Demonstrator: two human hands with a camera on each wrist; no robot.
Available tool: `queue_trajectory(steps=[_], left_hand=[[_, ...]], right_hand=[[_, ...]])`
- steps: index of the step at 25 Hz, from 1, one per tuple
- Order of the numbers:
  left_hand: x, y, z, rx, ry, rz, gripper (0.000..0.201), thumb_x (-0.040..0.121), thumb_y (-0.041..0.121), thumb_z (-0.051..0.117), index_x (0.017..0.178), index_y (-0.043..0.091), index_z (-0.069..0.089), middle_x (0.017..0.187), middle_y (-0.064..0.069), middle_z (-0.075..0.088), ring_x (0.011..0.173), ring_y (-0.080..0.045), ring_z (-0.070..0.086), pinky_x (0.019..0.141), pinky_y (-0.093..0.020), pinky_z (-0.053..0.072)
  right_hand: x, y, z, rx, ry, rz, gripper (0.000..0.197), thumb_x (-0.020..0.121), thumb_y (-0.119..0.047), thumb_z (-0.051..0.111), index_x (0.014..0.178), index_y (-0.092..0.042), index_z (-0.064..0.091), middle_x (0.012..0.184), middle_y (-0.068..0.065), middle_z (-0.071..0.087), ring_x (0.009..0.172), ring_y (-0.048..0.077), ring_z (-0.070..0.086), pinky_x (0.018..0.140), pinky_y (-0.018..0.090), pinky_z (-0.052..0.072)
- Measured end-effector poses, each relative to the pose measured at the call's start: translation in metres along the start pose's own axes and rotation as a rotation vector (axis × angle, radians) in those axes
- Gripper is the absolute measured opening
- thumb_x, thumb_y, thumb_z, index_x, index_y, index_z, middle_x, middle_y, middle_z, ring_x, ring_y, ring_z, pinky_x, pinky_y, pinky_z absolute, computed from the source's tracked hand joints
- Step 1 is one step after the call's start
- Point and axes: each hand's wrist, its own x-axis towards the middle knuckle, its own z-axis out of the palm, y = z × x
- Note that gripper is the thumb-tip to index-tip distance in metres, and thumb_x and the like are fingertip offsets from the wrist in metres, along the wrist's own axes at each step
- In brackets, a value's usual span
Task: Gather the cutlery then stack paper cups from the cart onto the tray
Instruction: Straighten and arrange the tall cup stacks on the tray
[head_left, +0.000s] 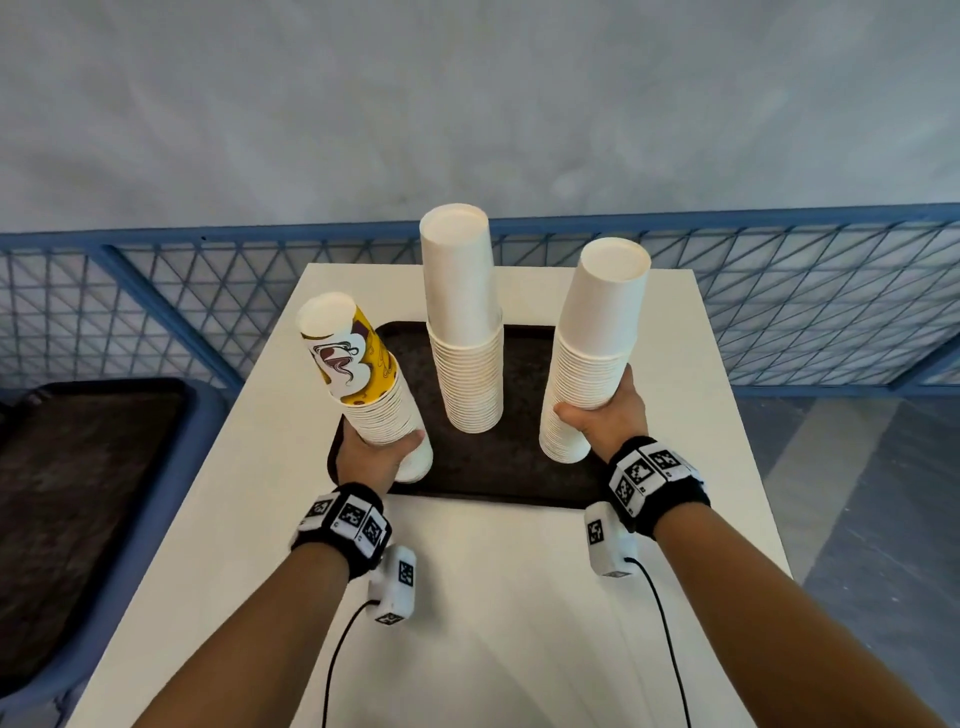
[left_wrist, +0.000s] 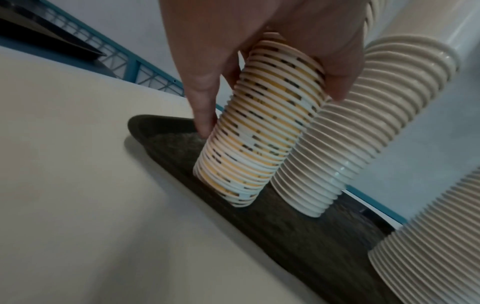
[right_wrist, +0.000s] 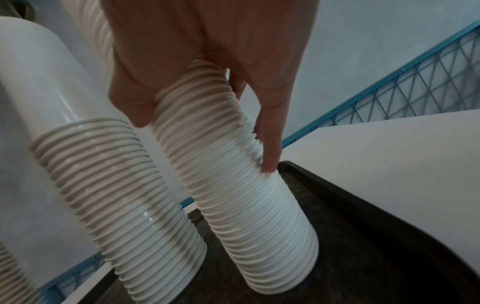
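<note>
Three upside-down stacks of paper cups stand on a dark tray (head_left: 493, 467) on a white table. My left hand (head_left: 379, 447) grips the yellow printed stack (head_left: 363, 374) low down; it leans left, its base at the tray's front left corner. In the left wrist view my thumb and fingers (left_wrist: 205, 123) curl round this printed stack (left_wrist: 259, 139). A plain white stack (head_left: 465, 322) stands free in the middle. My right hand (head_left: 608, 410) grips the right white stack (head_left: 592, 353), and the right wrist view shows that stack (right_wrist: 254, 216) with its base on the tray (right_wrist: 363, 246).
A second dark tray (head_left: 78, 493) lies on a blue cart at the left. A blue wire-mesh fence (head_left: 779, 291) runs behind the table (head_left: 493, 597), with a grey wall beyond. Cables trail from both wrist cameras over the table's near part.
</note>
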Motion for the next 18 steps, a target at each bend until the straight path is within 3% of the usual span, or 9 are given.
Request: queue_trajectory(steps=[3, 6, 9, 11, 13, 14, 15, 16, 18], left_hand=[[-0.017, -0.002, 0.025, -0.002, -0.062, 0.023, 0.085, 0.055, 0.016, 0.087, 0.129, 0.013, 0.046, 0.128, -0.010, 0.059, 0.117, -0.027, 0.056, 0.098, -0.032, 0.042], [-0.042, 0.006, 0.065, 0.027, -0.247, 0.057, 0.078, 0.059, 0.012, 0.085, 0.128, 0.014, 0.048, 0.118, -0.003, 0.062, 0.106, -0.019, 0.057, 0.089, -0.025, 0.041], [-0.053, 0.022, 0.099, -0.025, -0.355, 0.070, 0.081, 0.058, 0.012, 0.085, 0.128, 0.017, 0.045, 0.115, 0.004, 0.058, 0.105, -0.013, 0.054, 0.091, -0.027, 0.043], [-0.053, 0.021, 0.106, -0.059, -0.387, 0.079, 0.084, 0.058, 0.013, 0.085, 0.130, 0.018, 0.043, 0.118, 0.005, 0.057, 0.108, -0.014, 0.054, 0.096, -0.031, 0.044], [-0.048, 0.012, 0.101, -0.001, -0.447, 0.077, 0.083, 0.060, 0.010, 0.083, 0.131, 0.020, 0.042, 0.120, 0.005, 0.057, 0.112, -0.014, 0.054, 0.100, -0.034, 0.043], [-0.044, 0.006, 0.095, 0.044, -0.443, 0.073, 0.077, 0.062, 0.007, 0.079, 0.130, 0.020, 0.045, 0.122, 0.003, 0.058, 0.115, -0.017, 0.054, 0.103, -0.036, 0.043], [-0.039, 0.002, 0.088, 0.068, -0.382, 0.075, 0.068, 0.065, 0.004, 0.074, 0.126, 0.020, 0.049, 0.124, -0.002, 0.059, 0.118, -0.020, 0.055, 0.104, -0.038, 0.043], [-0.034, 0.001, 0.079, 0.069, -0.279, 0.066, 0.059, 0.068, 0.001, 0.069, 0.122, 0.019, 0.054, 0.125, -0.006, 0.059, 0.119, -0.024, 0.055, 0.104, -0.037, 0.043], [-0.017, 0.006, 0.064, 0.050, -0.099, 0.027, 0.056, 0.073, 0.001, 0.066, 0.125, 0.015, 0.052, 0.131, -0.009, 0.055, 0.123, -0.025, 0.051, 0.099, -0.028, 0.040]], right_hand=[[0.001, 0.000, -0.002, 0.010, -0.024, 0.001, 0.078, 0.063, -0.010, 0.079, 0.129, -0.016, 0.040, 0.120, 0.006, 0.060, 0.099, 0.019, 0.053, 0.086, 0.028, 0.042], [-0.002, 0.002, -0.001, 0.037, -0.030, -0.007, 0.079, 0.064, -0.012, 0.079, 0.131, -0.019, 0.039, 0.120, 0.005, 0.060, 0.107, 0.023, 0.057, 0.091, 0.033, 0.046], [-0.009, 0.003, -0.002, 0.086, -0.058, -0.001, 0.076, 0.067, -0.019, 0.080, 0.131, -0.022, 0.040, 0.116, -0.003, 0.059, 0.103, 0.014, 0.057, 0.090, 0.032, 0.046], [-0.011, 0.007, -0.006, -0.015, -0.084, 0.033, 0.059, 0.073, -0.023, 0.075, 0.124, -0.018, 0.046, 0.111, -0.004, 0.059, 0.098, 0.012, 0.058, 0.084, 0.026, 0.042], [-0.016, 0.015, -0.007, -0.390, -0.246, 0.145, 0.025, 0.081, -0.024, 0.066, 0.098, -0.010, 0.055, 0.103, 0.004, 0.061, 0.103, 0.023, 0.057, 0.077, 0.023, 0.040], [-0.020, 0.019, -0.004, -0.566, -0.375, 0.221, 0.019, 0.083, -0.027, 0.063, 0.083, -0.011, 0.053, 0.092, 0.004, 0.057, 0.100, 0.024, 0.055, 0.070, 0.023, 0.039], [-0.024, 0.028, 0.002, -0.665, -0.473, 0.278, 0.023, 0.083, -0.031, 0.063, 0.080, -0.011, 0.054, 0.087, 0.004, 0.055, 0.098, 0.024, 0.054, 0.065, 0.022, 0.039], [-0.028, 0.031, 0.007, -0.692, -0.537, 0.303, 0.030, 0.082, -0.036, 0.064, 0.088, -0.008, 0.056, 0.090, 0.005, 0.055, 0.100, 0.024, 0.055, 0.065, 0.022, 0.041], [-0.033, 0.036, 0.021, -0.582, -0.552, 0.262, 0.055, 0.078, -0.039, 0.067, 0.121, -0.008, 0.051, 0.116, 0.010, 0.059, 0.115, 0.026, 0.054, 0.084, 0.027, 0.047]])
